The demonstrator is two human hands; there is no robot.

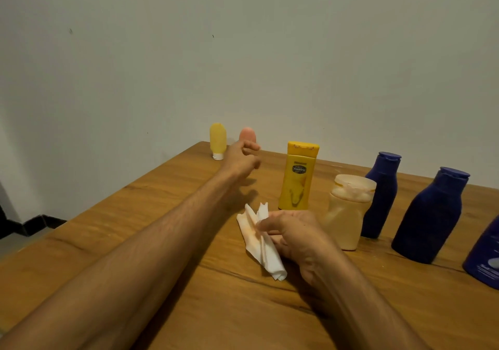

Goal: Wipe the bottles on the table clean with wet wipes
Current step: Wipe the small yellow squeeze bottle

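Observation:
My right hand (291,235) holds a crumpled white wet wipe (260,239), stained orange, just above the wooden table (135,228). My left hand (240,156) is stretched far out, fingers loosely apart, right in front of a small pink tube (247,133) that it partly hides; whether they touch is unclear. A small yellow tube (217,140) stands left of the pink one. A yellow Vaseline bottle (298,176), a pale beige bottle (347,212) and three dark blue bottles (382,195) (429,214) (483,257) stand in a row to the right.
The table's far edge meets a plain grey wall (243,52). Its left edge drops to a floor with a dark skirting (32,225). The rightmost blue bottle is cut off by the frame edge.

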